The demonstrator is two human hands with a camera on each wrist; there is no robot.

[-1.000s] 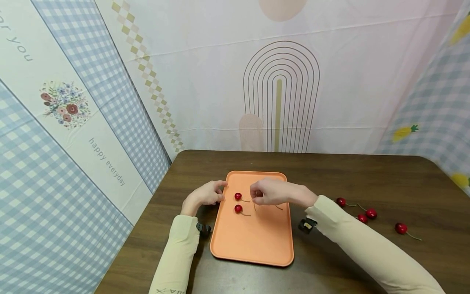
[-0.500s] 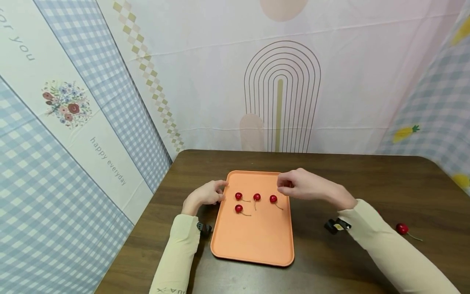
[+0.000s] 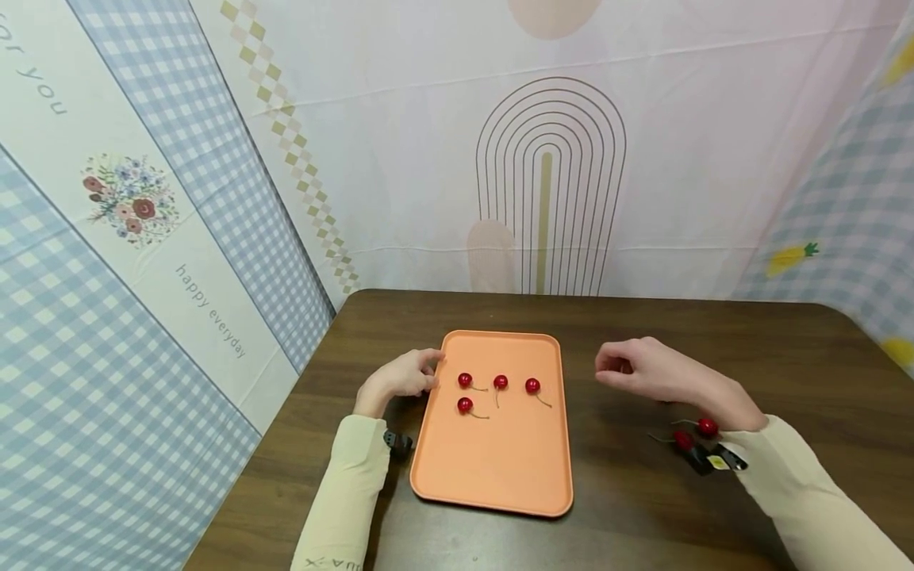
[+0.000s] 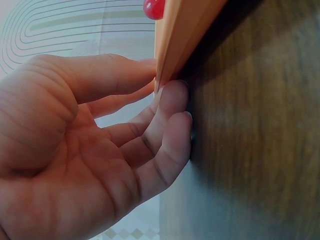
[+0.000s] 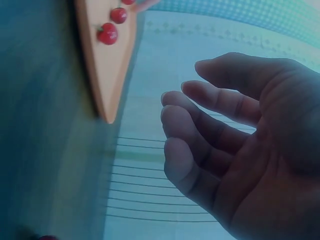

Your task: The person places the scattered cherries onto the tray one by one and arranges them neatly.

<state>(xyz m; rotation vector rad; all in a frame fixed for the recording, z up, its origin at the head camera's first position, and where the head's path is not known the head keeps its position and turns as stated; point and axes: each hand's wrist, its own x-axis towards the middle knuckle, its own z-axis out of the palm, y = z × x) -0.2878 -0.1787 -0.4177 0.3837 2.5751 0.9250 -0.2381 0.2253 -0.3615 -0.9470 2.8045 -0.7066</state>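
Note:
An orange tray (image 3: 493, 476) lies on the wooden table, with several red stemmed cherries on it, among them a cherry (image 3: 532, 386) near its right side. My left hand (image 3: 400, 375) holds the tray's left rim; in the left wrist view the thumb lies on the edge and curled fingers (image 4: 175, 97) meet its side. To the right of the tray, my right hand (image 3: 653, 370) is above the table with loosely bent fingers and nothing between them. Under the right wrist lie a cherry (image 3: 708, 427) and another cherry (image 3: 683, 438), partly covered by the wrist camera.
The brown table (image 3: 600, 515) extends right of the tray, partly hidden by the right sleeve (image 3: 814, 492). A patterned cloth (image 3: 678, 159) hangs behind the table, and a checked cloth (image 3: 107, 317) hangs at the left.
My right hand has left the tray and moved right over the table, uncovering two cherries on the tray. The left hand has stayed at the rim. The far-right cherry is now covered by the right arm.

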